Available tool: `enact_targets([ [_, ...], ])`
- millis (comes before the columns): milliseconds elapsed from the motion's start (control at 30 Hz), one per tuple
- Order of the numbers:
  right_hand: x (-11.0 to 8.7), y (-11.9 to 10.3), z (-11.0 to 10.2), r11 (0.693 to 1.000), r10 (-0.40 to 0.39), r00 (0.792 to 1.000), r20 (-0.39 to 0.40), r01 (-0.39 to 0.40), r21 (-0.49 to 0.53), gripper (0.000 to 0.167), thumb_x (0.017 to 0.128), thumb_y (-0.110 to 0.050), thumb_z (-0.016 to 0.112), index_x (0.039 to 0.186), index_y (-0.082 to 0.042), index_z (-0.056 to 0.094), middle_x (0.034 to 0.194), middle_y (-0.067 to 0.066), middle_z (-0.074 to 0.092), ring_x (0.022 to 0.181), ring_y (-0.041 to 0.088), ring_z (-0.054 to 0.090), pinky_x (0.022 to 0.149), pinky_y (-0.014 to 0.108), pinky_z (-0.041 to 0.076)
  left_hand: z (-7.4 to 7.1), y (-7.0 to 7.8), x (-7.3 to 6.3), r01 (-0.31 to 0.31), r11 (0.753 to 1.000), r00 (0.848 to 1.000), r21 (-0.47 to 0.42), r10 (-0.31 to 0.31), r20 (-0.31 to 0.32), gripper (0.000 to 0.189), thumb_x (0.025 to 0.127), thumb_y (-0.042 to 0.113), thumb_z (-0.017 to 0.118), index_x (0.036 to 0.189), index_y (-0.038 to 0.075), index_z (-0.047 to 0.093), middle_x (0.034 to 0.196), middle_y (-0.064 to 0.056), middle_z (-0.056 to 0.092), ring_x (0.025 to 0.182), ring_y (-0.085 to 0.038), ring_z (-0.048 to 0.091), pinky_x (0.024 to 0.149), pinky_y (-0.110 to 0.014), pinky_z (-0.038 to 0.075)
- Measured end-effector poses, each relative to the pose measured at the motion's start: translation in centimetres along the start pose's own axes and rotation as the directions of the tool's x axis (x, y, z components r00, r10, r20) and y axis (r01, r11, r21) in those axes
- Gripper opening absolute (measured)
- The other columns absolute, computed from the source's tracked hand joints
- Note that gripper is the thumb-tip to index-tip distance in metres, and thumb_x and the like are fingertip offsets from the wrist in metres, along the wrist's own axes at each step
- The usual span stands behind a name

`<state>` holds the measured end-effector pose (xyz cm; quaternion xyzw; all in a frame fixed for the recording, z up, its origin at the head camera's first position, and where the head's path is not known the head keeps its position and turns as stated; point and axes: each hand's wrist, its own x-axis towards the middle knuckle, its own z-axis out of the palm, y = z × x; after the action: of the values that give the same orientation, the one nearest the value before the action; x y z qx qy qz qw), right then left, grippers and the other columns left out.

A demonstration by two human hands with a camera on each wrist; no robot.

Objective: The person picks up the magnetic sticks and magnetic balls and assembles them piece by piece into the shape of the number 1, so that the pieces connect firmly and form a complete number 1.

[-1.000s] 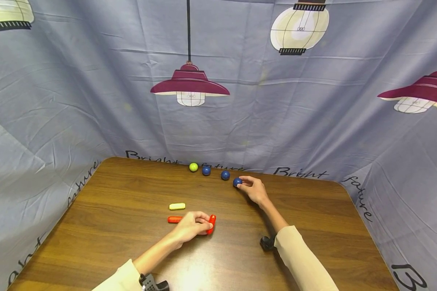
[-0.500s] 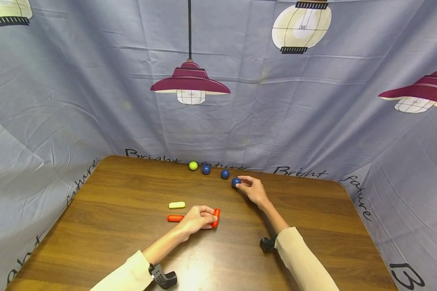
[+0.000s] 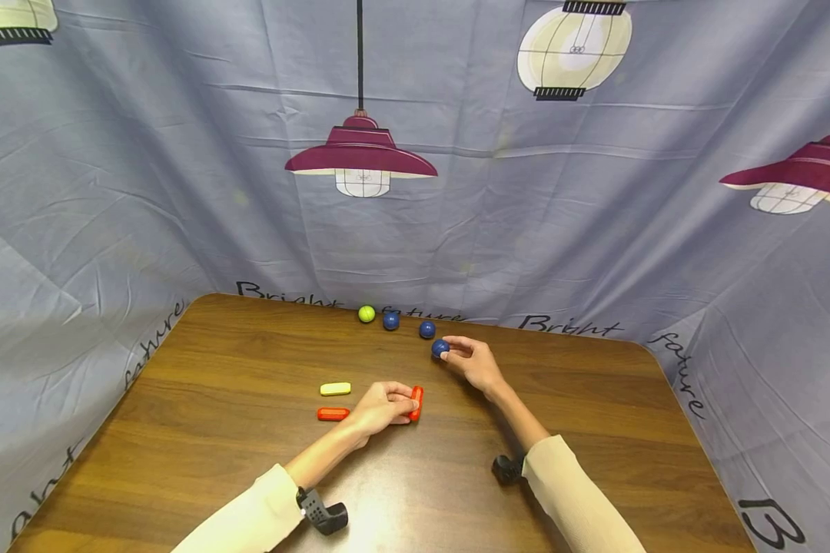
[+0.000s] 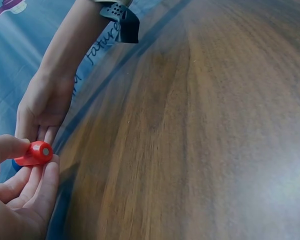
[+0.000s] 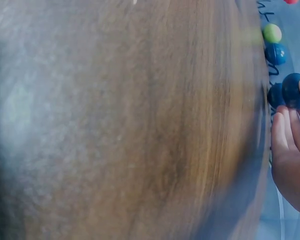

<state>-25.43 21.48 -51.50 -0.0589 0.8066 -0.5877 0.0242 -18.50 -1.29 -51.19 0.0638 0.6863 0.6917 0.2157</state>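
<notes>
My left hand [image 3: 383, 407] pinches a red magnetic stick [image 3: 417, 403] between thumb and fingers, standing lengthwise away from me in the head view. A silver disc shows on the end of this red magnetic stick [image 4: 41, 152] in the left wrist view. Further back, my right hand [image 3: 476, 364] holds a blue ball [image 3: 440, 349] by its fingertips; the ball [image 5: 293, 90] overlaps another one behind it in the right wrist view. Left of the left hand lie a second red stick [image 3: 333, 414] and a yellow stick [image 3: 335, 389], side by side.
Along the back edge of the wooden table [image 3: 249, 346] sit a yellow-green ball [image 3: 366, 313], a blue ball [image 3: 390, 321] and another blue ball [image 3: 426, 329]. A printed curtain [image 3: 422, 246] rises right behind that edge. Black camera mounts sit at both wrists.
My left hand has moved right and further back with the red stick, which now stands straighter. My right hand has shifted slightly left with the blue ball.
</notes>
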Motion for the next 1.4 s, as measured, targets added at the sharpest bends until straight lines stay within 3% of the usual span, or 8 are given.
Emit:
enact_targets([
  [200,-0.4,0.3,0.0,1.000,0.012,1.000,0.022,-0.011,-0.018,0.039,0.092,-0.004,0.071,0.128,0.006,0.062,0.122,0.023,0.065,0.114,0.035,0.062,0.089,0.031,0.053,0.4,-0.1,0.7,-0.001,1.000,1.000,-0.006,0.001,-0.017,0.026,0.090,0.001,0.067,0.111,-0.013,0.059,0.091,-0.009,0.068,0.081,-0.014,0.065,0.077,-0.035,0.059],
  [500,-0.6,0.8,0.1,1.000,0.025,0.999,0.044,-0.025,-0.010,0.039,0.091,-0.006,0.072,0.128,0.004,0.064,0.121,0.020,0.066,0.113,0.032,0.063,0.085,0.026,0.054,0.9,-0.1,2.0,0.015,1.000,0.999,-0.022,-0.015,-0.028,0.027,0.091,0.001,0.066,0.113,-0.012,0.059,0.093,-0.010,0.069,0.083,-0.015,0.067,0.079,-0.035,0.059],
  [733,-0.8,0.7,0.1,0.999,-0.023,0.998,0.061,0.025,-0.025,0.037,0.091,-0.004,0.071,0.126,0.006,0.064,0.119,0.021,0.067,0.111,0.034,0.064,0.087,0.029,0.054,1.4,0.1,3.2,0.033,0.999,0.999,-0.027,-0.035,-0.040,0.027,0.092,0.002,0.066,0.114,-0.012,0.059,0.094,-0.011,0.069,0.084,-0.016,0.067,0.077,-0.032,0.059],
  [1233,-0.7,1.0,-0.3,0.998,-0.026,0.997,0.067,0.030,-0.048,0.037,0.092,-0.007,0.072,0.127,0.005,0.064,0.118,0.021,0.068,0.109,0.034,0.065,0.092,0.040,0.053,2.4,0.5,5.0,0.038,0.998,0.998,-0.041,-0.040,-0.047,0.025,0.093,-0.001,0.064,0.114,-0.013,0.059,0.097,-0.012,0.068,0.083,-0.016,0.066,0.077,-0.031,0.059],
  [1400,-0.7,1.0,-0.5,0.998,-0.037,0.997,0.067,0.040,-0.051,0.037,0.092,-0.007,0.071,0.126,0.005,0.064,0.118,0.020,0.068,0.109,0.032,0.066,0.091,0.037,0.053,2.5,0.6,5.6,0.052,0.997,0.998,-0.053,-0.054,-0.041,0.023,0.094,-0.001,0.064,0.113,-0.013,0.060,0.096,-0.013,0.068,0.082,-0.016,0.066,0.076,-0.031,0.059],
])
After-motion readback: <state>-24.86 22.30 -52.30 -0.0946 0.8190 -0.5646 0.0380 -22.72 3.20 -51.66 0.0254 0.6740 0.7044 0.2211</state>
